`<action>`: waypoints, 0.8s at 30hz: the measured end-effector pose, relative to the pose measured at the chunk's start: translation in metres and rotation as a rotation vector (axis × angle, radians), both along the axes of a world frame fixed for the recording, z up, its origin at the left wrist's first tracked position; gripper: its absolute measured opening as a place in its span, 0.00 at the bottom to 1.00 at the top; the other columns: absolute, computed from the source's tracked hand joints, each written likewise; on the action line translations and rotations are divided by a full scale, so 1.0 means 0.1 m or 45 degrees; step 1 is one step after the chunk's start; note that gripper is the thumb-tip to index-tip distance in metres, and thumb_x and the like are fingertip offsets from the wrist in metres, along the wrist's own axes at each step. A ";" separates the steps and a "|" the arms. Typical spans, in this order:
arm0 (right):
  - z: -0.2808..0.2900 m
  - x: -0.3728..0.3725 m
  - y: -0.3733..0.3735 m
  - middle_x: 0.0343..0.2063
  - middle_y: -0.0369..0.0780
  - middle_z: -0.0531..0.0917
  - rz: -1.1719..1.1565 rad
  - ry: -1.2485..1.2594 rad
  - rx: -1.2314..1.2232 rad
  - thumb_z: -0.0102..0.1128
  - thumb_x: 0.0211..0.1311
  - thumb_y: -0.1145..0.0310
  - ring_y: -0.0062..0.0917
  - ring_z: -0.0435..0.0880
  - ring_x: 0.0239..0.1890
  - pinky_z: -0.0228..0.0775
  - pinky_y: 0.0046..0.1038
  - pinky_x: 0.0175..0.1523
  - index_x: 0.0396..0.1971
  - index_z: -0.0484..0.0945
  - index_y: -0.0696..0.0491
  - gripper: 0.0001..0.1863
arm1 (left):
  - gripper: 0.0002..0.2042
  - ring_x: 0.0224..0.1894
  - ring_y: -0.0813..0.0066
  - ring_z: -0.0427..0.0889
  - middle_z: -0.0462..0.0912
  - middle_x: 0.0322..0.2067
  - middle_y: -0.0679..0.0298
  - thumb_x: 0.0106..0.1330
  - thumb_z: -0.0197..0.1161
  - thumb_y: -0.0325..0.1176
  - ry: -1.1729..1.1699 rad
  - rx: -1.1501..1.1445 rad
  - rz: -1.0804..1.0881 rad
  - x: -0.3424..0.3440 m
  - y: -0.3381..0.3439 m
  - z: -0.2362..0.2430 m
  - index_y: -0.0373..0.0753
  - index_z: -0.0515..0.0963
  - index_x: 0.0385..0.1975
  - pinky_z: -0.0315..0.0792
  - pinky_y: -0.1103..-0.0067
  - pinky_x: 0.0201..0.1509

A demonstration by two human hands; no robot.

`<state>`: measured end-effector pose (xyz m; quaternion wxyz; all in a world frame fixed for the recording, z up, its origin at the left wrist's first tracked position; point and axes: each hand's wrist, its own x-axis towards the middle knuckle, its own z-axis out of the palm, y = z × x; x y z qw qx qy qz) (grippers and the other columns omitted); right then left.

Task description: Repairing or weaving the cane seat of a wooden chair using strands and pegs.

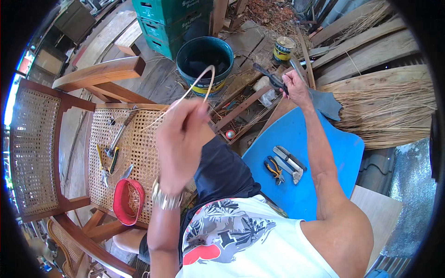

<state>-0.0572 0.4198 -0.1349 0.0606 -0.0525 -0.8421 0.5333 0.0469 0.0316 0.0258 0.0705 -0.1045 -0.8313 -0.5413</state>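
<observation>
A person's left hand (181, 139) pinches a pale cane strand (199, 85) between its fingers, the strand looping up from the fingertips in front of a dark bucket (205, 62). Right of the bucket, the right hand (295, 88) closes around a black-handled tool (271, 78). A cane-seat chair (125, 143) stands below the bucket.

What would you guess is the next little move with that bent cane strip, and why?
Probably bringing the right hand with its dark tool over to the cane strip: the left hand holds the strip up looped, and the two hands are apart.
</observation>
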 end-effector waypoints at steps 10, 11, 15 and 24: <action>0.23 0.35 -0.32 0.24 0.32 0.80 0.193 -0.205 -0.532 0.55 0.75 0.52 0.11 0.76 0.20 0.65 0.15 0.24 0.36 0.73 0.47 0.14 | 0.10 0.26 0.83 0.79 0.83 0.24 0.65 0.74 0.59 0.34 -0.226 0.296 -0.313 -0.88 1.47 -1.15 0.35 0.82 0.44 0.71 0.80 0.30; 0.22 0.36 -0.34 0.23 0.31 0.79 0.204 -0.195 -0.572 0.56 0.75 0.51 0.11 0.75 0.19 0.64 0.14 0.23 0.36 0.73 0.47 0.14 | 0.10 0.26 0.79 0.79 0.84 0.25 0.61 0.73 0.59 0.35 -0.205 0.142 -0.301 -0.88 1.50 -1.23 0.35 0.82 0.43 0.72 0.77 0.31; 0.16 0.38 -0.38 0.23 0.30 0.79 0.162 -0.205 -0.514 0.61 0.72 0.52 0.11 0.75 0.18 0.65 0.14 0.22 0.36 0.73 0.49 0.15 | 0.12 0.29 0.60 0.84 0.85 0.28 0.50 0.70 0.60 0.37 -0.300 -0.046 -0.286 -0.86 1.50 -1.38 0.33 0.84 0.39 0.75 0.68 0.35; -0.16 0.38 -0.63 0.25 0.35 0.84 -0.015 -0.127 -0.816 0.68 0.66 0.54 0.14 0.79 0.18 0.65 0.15 0.20 0.41 0.80 0.54 0.17 | 0.12 0.31 0.52 0.86 0.86 0.26 0.49 0.66 0.61 0.38 -0.262 -0.158 -0.232 -0.86 1.54 -1.35 0.35 0.85 0.34 0.78 0.65 0.37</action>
